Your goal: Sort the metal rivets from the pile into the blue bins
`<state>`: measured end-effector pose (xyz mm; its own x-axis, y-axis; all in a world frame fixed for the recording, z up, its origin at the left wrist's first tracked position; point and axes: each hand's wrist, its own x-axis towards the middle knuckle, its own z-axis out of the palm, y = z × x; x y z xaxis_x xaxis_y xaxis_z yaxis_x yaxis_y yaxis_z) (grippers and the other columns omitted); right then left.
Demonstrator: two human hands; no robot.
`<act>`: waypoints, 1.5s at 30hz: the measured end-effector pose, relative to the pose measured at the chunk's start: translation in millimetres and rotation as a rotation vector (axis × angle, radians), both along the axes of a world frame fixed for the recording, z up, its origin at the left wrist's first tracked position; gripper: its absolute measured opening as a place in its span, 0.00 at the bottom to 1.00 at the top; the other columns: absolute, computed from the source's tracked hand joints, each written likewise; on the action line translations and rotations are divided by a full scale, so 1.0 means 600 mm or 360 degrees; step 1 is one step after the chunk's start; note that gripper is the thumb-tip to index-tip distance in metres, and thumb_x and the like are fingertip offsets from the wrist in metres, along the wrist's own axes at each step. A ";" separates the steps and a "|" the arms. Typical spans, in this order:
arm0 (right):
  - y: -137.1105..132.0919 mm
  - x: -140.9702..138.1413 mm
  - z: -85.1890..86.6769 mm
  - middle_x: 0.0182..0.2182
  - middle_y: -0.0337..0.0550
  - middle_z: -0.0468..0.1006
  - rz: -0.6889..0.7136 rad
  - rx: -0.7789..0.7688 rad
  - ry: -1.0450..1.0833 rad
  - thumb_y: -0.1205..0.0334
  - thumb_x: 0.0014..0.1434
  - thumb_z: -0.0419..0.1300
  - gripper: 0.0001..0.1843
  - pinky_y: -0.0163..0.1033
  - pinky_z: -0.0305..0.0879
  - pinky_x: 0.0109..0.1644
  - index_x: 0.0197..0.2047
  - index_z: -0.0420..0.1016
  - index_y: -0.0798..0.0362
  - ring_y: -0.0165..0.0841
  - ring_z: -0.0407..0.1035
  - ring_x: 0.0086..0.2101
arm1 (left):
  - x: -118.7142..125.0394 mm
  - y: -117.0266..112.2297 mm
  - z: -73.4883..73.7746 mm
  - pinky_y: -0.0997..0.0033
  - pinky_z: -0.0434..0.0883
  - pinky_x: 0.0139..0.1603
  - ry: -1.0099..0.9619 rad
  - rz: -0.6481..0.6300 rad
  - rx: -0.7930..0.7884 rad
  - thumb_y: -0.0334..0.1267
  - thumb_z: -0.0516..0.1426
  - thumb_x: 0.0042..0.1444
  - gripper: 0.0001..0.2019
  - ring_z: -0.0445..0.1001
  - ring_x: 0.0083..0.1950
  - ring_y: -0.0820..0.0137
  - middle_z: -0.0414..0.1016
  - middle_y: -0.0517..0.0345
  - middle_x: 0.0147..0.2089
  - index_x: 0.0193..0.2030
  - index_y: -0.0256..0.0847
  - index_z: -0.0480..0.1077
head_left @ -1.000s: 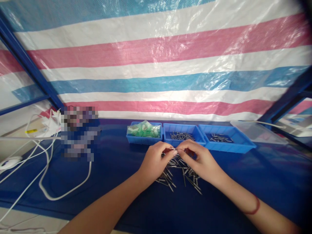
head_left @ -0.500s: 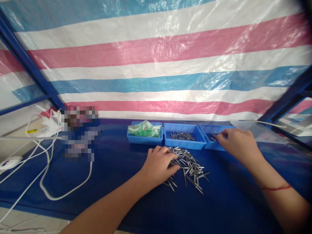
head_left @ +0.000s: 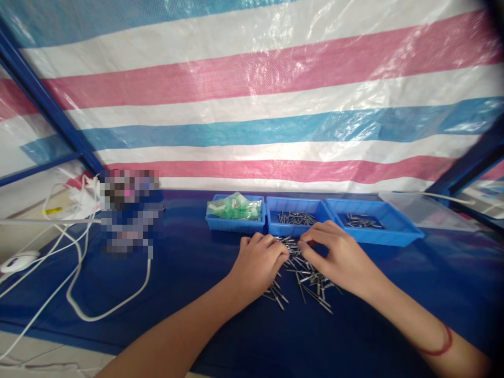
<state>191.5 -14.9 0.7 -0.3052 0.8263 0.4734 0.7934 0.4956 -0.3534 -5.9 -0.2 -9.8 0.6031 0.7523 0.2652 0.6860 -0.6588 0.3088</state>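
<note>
A loose pile of blind rivets (head_left: 315, 281), silvery with thin dark stems, lies on the blue tabletop (head_left: 189, 262). My left hand (head_left: 258, 262) rests at the pile's left side, its fingers curled and the thumb against the index finger. Whatever that pinch may hold is hidden. From the right, my right hand (head_left: 338, 257) reaches over the pile, thumb and index tips nearly together among the rivets. I cannot make out what is between them. Behind the hands stand a middle blue bin (head_left: 271, 224) and a right blue bin (head_left: 397, 237), both with rivets inside.
A left blue bin (head_left: 214, 225) holds green-and-clear plastic packets (head_left: 238, 208). White cables (head_left: 74, 294) and a white mouse (head_left: 19, 261) lie at the left. A clear plastic sheet (head_left: 429, 210) lies at the right; a striped tarp (head_left: 252, 126) hangs behind.
My right hand has left the right bin and moved left to the rivet pile, uncovering that bin's rivets. My left thumb and index finger have closed together over the pile.
</note>
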 end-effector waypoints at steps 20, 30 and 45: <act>0.004 -0.017 -0.022 0.30 0.42 0.74 0.0066 -0.0307 0.0976 0.51 0.59 0.58 0.12 0.39 0.66 0.34 0.33 0.73 0.51 0.33 0.68 0.32 | 0.011 0.008 -0.005 0.73 0.70 0.42 -0.0979 0.0052 -0.0286 0.36 0.57 0.58 0.07 0.75 0.38 0.71 0.77 0.57 0.41 0.44 0.40 0.70; 0.000 -0.020 -0.015 0.32 0.43 0.73 0.0142 -0.0340 0.1052 0.52 0.59 0.59 0.11 0.40 0.67 0.35 0.34 0.75 0.50 0.34 0.67 0.33 | 0.010 0.009 -0.002 0.73 0.69 0.40 -0.0771 0.0067 -0.0247 0.38 0.56 0.59 0.06 0.74 0.37 0.69 0.75 0.58 0.34 0.35 0.41 0.72; 0.044 0.132 0.007 0.29 0.48 0.73 -0.0598 0.0307 -0.0082 0.57 0.57 0.56 0.09 0.49 0.61 0.42 0.29 0.73 0.50 0.42 0.68 0.32 | -0.004 0.001 -0.001 0.58 0.62 0.46 -0.0026 0.0017 -0.0103 0.51 0.55 0.59 0.16 0.66 0.50 0.58 0.72 0.54 0.50 0.49 0.48 0.72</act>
